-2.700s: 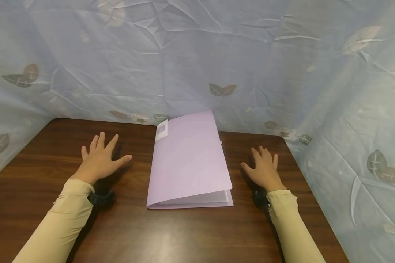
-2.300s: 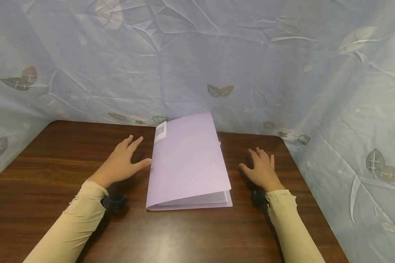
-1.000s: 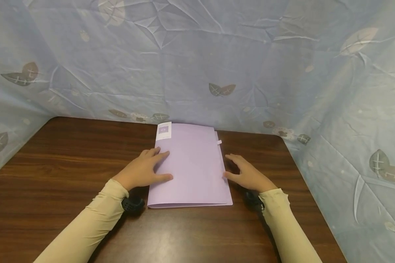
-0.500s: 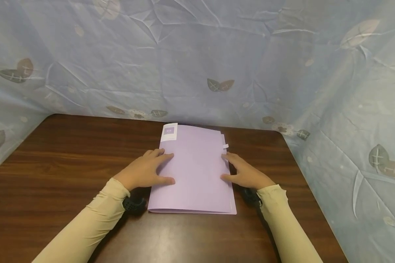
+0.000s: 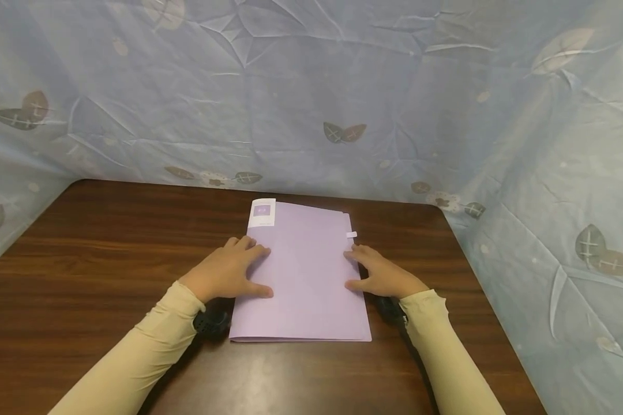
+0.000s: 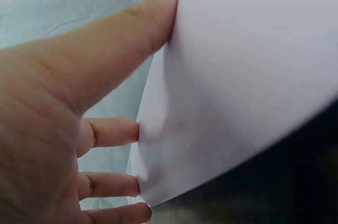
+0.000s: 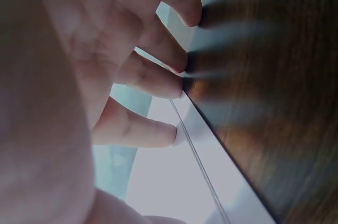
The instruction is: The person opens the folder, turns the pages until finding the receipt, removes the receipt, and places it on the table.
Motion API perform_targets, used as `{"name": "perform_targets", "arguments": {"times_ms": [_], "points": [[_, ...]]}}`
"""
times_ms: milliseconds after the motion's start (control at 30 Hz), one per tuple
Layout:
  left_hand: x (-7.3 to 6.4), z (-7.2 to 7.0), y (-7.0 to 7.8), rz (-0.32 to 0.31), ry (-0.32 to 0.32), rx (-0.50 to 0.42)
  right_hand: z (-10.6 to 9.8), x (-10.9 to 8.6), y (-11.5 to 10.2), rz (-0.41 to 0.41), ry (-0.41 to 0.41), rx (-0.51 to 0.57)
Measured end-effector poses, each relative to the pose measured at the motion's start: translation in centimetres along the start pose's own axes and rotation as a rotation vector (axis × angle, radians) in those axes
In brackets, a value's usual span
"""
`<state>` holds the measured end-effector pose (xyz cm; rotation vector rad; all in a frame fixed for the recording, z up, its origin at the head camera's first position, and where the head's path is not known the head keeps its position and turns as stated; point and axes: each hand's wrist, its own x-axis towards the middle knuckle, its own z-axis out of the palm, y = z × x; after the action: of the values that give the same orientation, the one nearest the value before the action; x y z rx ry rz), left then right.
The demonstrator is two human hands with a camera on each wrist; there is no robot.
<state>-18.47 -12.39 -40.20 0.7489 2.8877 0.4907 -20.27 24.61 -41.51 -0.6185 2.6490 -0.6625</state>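
Observation:
A pale purple file folder (image 5: 306,276) lies closed on the table, a white label (image 5: 262,212) at its upper left corner and a small white tab (image 5: 351,234) on its right edge. Spread over the folder's left edge, my left hand (image 5: 228,268) rests its thumb and fingertips on the cover. From the other side, my right hand (image 5: 386,274) touches the right edge with thumb and fingers. In the left wrist view, extended fingers (image 6: 111,131) meet the folder's surface. The right wrist view shows some fingertips (image 7: 169,135) on the folder and others on the wood beside it.
The dark brown wooden table (image 5: 109,253) extends to both sides of the folder. A light blue curtain (image 5: 291,98) with leaf prints hangs behind it and along the sides. A black band (image 5: 210,323) is on the left wrist.
The folder's raised cover has come down flat. My left hand moved right onto the folder and my right hand moved left to its edge. The folder has shifted slightly toward me.

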Motion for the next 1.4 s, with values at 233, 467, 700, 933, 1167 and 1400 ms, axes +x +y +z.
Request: {"name": "perform_targets", "arguments": {"times_ms": [233,467,700,933,1167,1400], "points": [[-0.1,0.1,1.2,0.018,0.003,0.042,0.2,-0.4,0.5,0.014,0.019,0.002],[-0.6,0.4,4.4,0.201,0.015,0.101,0.2,-0.1,0.9,0.021,0.018,-0.004],[0.2,2.2,9.9,0.319,-0.011,0.275,0.1,-0.1,1.3,0.018,0.027,-0.017],[1.1,4.2,13.3,0.331,0.026,0.391,0.3,0.2,1.1,0.009,0.028,-0.021],[1.3,4.2,13.7,0.301,0.051,0.373,0.1,0.0,1.2,-0.025,0.012,-0.024],[1.1,2.8,13.3,0.351,0.122,0.314,-0.3,-0.1,1.5,-0.043,0.031,0.008]]}}
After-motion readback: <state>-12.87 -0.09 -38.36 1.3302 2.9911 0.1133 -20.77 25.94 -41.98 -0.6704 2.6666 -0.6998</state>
